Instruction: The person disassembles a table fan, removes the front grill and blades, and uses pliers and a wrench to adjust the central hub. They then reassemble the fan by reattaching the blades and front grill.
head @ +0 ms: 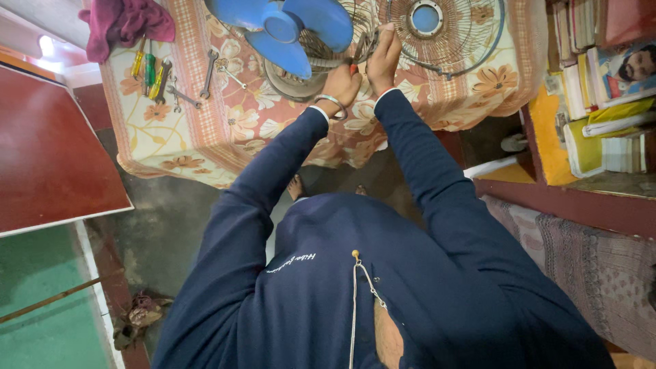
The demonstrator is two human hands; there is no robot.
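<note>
Both hands up on the desk (205, 147) w/ the fan: left hand (339, 85) clenched on smth red-handled by the motor (295, 80), right hand (383, 58) gripping the wire guard (478, 51). Imo 1 slip and the tool jabs his fingers or chips a blue blade (294, 31).

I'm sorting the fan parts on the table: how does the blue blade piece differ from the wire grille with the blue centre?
The blade piece is solid blue plastic with broad paddles; the wire grille is thin open metal wire, blue only at its hub. The blade piece sits left of the hands, over the fan body; the grille lies flat on the flowered cloth, to their right. Both are round.
</note>
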